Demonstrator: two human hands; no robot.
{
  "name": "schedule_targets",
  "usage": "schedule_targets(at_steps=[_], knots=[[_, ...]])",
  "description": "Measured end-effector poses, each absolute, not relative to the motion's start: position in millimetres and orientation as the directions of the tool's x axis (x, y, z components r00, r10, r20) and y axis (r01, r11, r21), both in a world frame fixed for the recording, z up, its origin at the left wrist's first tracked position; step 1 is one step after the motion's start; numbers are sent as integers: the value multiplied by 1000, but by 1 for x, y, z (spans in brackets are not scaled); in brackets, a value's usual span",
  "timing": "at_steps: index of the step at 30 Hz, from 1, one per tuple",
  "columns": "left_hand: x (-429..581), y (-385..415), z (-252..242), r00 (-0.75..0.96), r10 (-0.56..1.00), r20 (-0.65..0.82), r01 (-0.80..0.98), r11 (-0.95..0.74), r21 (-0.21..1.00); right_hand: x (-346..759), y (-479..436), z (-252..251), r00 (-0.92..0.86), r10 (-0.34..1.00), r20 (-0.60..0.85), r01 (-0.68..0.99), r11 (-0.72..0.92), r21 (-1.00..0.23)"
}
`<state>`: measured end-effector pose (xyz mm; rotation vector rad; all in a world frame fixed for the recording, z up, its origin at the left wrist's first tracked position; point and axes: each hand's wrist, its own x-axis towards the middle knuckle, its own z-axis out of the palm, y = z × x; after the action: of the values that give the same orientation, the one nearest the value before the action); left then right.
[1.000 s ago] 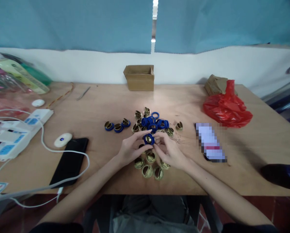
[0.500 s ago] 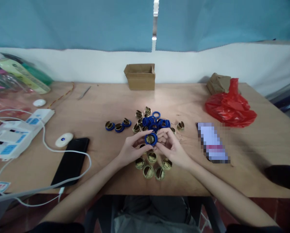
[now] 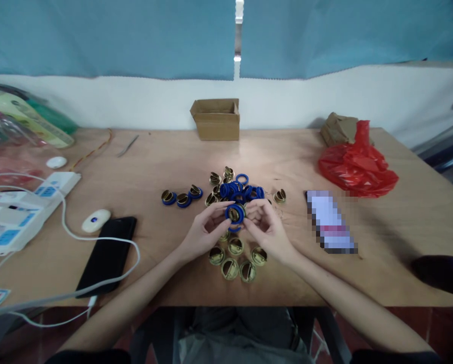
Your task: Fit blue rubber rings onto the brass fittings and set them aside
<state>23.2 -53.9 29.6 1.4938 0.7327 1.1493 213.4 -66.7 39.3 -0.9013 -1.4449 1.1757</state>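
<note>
My left hand (image 3: 207, 227) pinches a blue ring (image 3: 228, 214) between thumb and fingers above the table. My right hand (image 3: 266, 227) has its fingers closed on the right edge of a round brass-coloured piece (image 3: 233, 215), which shows through the ring. Whether the piece is seated in the ring I cannot tell. Below my hands lie several loose round brass-coloured pieces (image 3: 230, 269), each with a raised bar. Beyond my fingers is a pile of blue rings (image 3: 232, 189) among more brass pieces. To the left sit 3 brass pieces on blue rings (image 3: 184, 200).
A cardboard box (image 3: 216, 124) stands against the wall. A red plastic bag (image 3: 357, 169) and a phone with a blurred screen (image 3: 330, 220) are at right. On the left lie a black phone (image 3: 108, 255), white cables and a power strip (image 3: 33, 212); tweezers (image 3: 128, 145) lie farther back.
The ring and brass piece have turned slightly in my fingers, and more of the brass edge shows at the right. The view has shifted a little; the things on the table look unmoved.
</note>
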Motion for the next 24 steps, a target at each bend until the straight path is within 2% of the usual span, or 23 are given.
schedule_targets(at_steps=[5,13,20,24], knots=[[22,-52,26,340,916,213,-144,-173,974,216,-67,37,-160,945,285,-11,287,-958],[19,-51,28,323,926,196,-102,-172,980,216,-64,43,-187,946,263,-64,256,-965],[18,-48,26,267,930,252,-28,-254,967,218,-64,51,-314,936,160,-151,117,-982],[20,-49,27,309,915,260,-92,-244,965,221,-62,51,-358,926,116,-241,29,-970]])
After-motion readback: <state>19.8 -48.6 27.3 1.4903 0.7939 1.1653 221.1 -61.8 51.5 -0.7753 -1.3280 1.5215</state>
